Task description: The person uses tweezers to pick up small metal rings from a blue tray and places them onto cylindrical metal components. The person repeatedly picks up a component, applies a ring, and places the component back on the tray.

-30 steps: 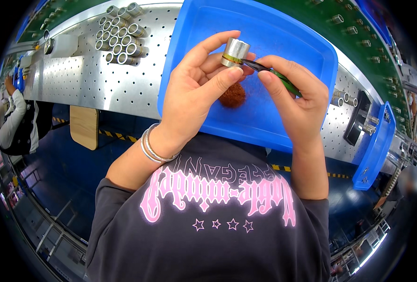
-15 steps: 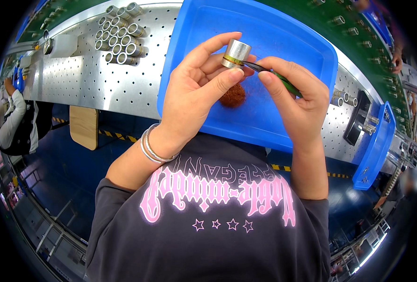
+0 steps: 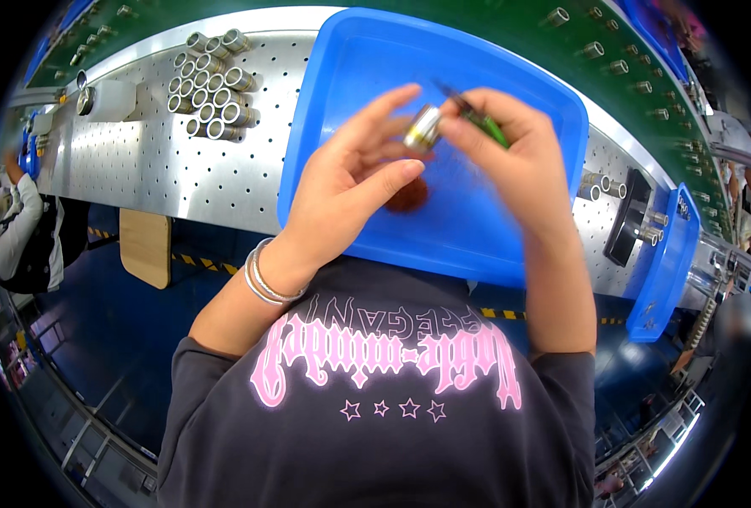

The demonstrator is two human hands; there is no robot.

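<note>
My left hand [image 3: 354,182] holds a small silver metal cylinder with a brass ring [image 3: 423,129] between its fingertips, above a blue plastic tray [image 3: 341,76]. My right hand [image 3: 519,161] grips a thin green-handled tool [image 3: 477,118], its tip lying just beside the cylinder's end. Under the hands, on the tray floor, lies a reddish-brown clump [image 3: 407,196]. Silver bangles circle my left wrist.
A pile of similar silver cylinders [image 3: 213,83] lies on the perforated metal bench [image 3: 130,165] left of the tray. A black fixture with cylinders [image 3: 629,222] and a smaller blue bin [image 3: 667,262] stand at right. A green conveyor [image 3: 646,59] runs behind. Another person [image 3: 20,229] stands far left.
The cylinder has tilted in my left hand and my right hand has shifted the tool along its end; both hands look blurred with motion now.
</note>
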